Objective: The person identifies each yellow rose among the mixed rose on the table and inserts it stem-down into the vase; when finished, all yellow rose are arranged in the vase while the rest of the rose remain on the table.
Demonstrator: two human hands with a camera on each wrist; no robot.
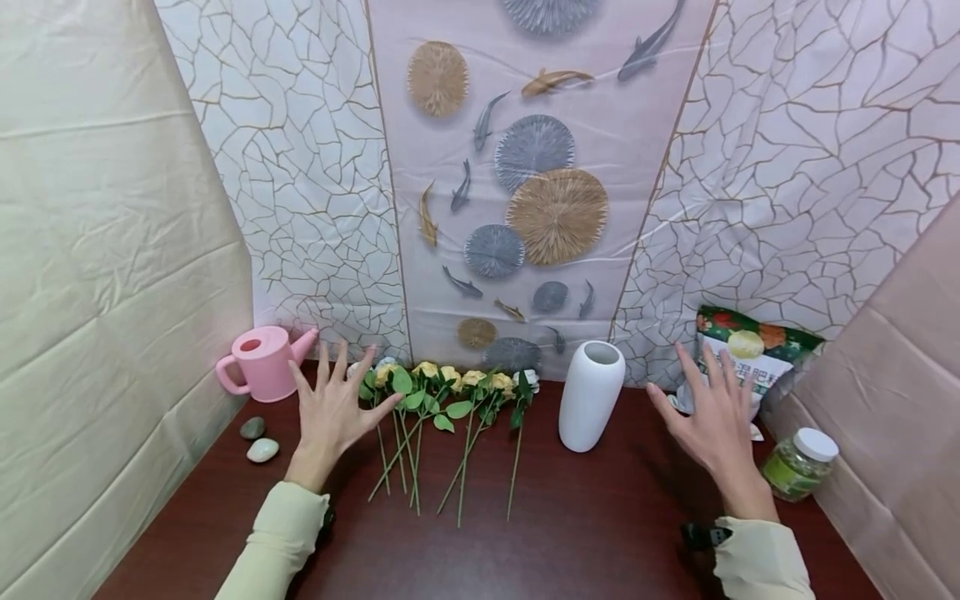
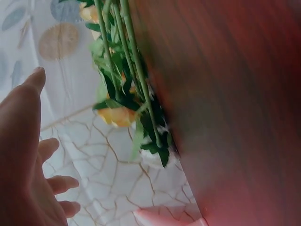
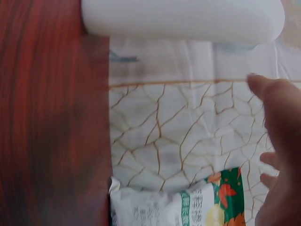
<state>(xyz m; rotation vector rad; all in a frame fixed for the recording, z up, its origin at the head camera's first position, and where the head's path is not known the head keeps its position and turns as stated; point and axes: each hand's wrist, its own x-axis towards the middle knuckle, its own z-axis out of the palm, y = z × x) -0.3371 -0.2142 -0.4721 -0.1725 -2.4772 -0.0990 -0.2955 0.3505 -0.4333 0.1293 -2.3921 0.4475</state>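
In the head view my left hand (image 1: pixel 332 412) is spread with straight fingers and holds nothing, between a pink watering can (image 1: pixel 268 367) and a row of artificial flowers. Those are yellow roses (image 1: pixel 472 379) and white ones (image 1: pixel 528 379) on long green stems, laid with their heads toward the wall. My right hand (image 1: pixel 716 421), also spread and holding nothing, is in front of a green and white bag (image 1: pixel 757 350) printed with flowers. A tall white vase (image 1: pixel 592 396) stands upright between the flowers and my right hand. In the left wrist view, stems (image 2: pixel 134 56) show beyond the thumb.
A dark stone (image 1: pixel 252 428) and a pale stone (image 1: pixel 262 451) lie before the watering can. At the right edge stands a jar (image 1: pixel 799 467) with a white lid and green contents. Patterned cloth (image 1: pixel 495 208) backs the dark red table (image 1: pixel 547 542); pale cloth hangs at both sides.
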